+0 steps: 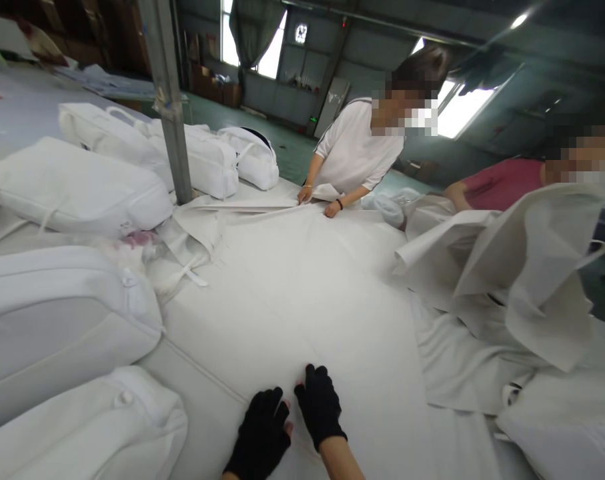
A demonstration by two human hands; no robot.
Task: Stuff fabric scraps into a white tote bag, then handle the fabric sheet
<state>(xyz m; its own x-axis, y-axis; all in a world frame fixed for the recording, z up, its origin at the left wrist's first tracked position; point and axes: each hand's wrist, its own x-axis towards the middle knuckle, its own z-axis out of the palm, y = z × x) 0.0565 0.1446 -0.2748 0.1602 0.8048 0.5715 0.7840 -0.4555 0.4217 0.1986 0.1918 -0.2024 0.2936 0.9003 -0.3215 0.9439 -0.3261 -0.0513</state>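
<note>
Two black-gloved hands, left and right, side by side, pressed flat, fingers loosely together, on wide white fabric sheet covering desk.

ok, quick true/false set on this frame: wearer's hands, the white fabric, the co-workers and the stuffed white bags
1. Both of the wearer's hands wear black fingerless gloves. True: left hand and right hand are both gloved, fingertips bare.
2. The hands rest side by side on the white fabric sheet. True.
3. The wearer's right hand holds scissors. False: it holds no tool and lies flat on the sheet.
4. The person in the white shirt stands with arms folded. False: both hands are down on the fabric's far edge.
5. The stuffed white bags lie on the wearer's left. True.
6. The metal pole lies flat across the sheet. False: it stands upright among the bags.
</note>
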